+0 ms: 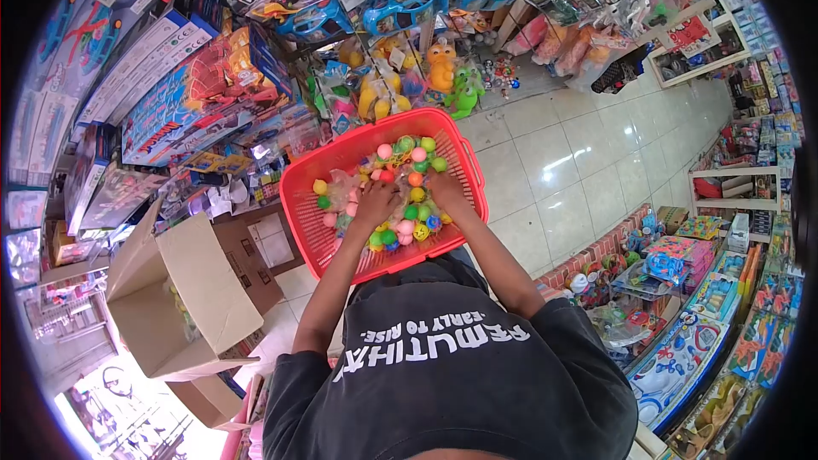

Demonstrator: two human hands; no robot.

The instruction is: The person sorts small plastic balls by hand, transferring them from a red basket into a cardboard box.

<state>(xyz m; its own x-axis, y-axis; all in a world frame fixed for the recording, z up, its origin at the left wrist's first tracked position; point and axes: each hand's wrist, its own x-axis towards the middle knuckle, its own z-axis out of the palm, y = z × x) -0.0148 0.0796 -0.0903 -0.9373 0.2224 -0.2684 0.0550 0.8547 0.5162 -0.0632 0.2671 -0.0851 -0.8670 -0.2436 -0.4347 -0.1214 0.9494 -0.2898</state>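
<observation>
Far left, stacked boxed toys (200,98) line the side; nearer stands an open cardboard box (204,285), well apart from the left hand. The red basket (300,226) has slotted walls and a raised rim around both hands. Within its left part, clear plastic (342,187) lies among small coloured balls (411,212). The left hand (379,203) is in the basket, palm down, fingers bent onto the balls; whether it grips any cannot be told. Balls lie between the hands and around them. The right hand (445,190) reaches in near the right wall, with little side room; its fingertips are partly hidden, hold undetermined. Right of the basket, tiled floor (554,162) gives open room, bordered by packaged toys (673,264).
</observation>
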